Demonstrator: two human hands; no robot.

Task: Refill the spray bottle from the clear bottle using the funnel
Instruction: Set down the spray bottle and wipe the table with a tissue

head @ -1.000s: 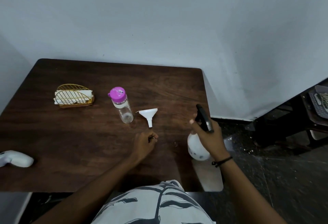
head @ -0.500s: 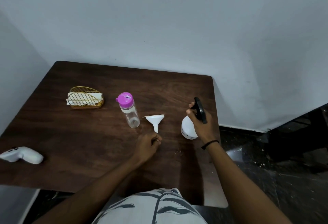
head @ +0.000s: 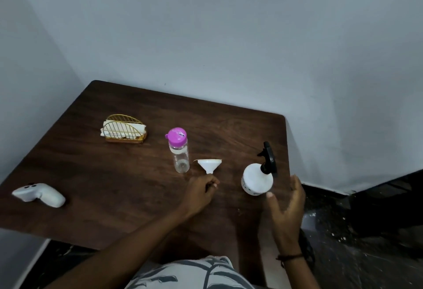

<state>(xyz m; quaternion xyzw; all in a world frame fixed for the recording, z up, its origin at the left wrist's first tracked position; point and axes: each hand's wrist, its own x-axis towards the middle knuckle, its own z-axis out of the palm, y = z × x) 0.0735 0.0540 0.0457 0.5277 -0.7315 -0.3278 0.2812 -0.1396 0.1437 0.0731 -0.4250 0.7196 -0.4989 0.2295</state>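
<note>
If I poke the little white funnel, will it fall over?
Probably yes. The funnel stands on its narrow spout with the wide mouth up, so it looks top-heavy. It seems thin plastic, likely light, so a nudge might skid or tip it, then it could roll in a curve.

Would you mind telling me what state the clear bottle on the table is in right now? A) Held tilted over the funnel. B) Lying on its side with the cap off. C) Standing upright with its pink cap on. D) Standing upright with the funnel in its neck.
C: the clear bottle stands on the table with its pink cap on, and the funnel lies apart beside it.
</note>
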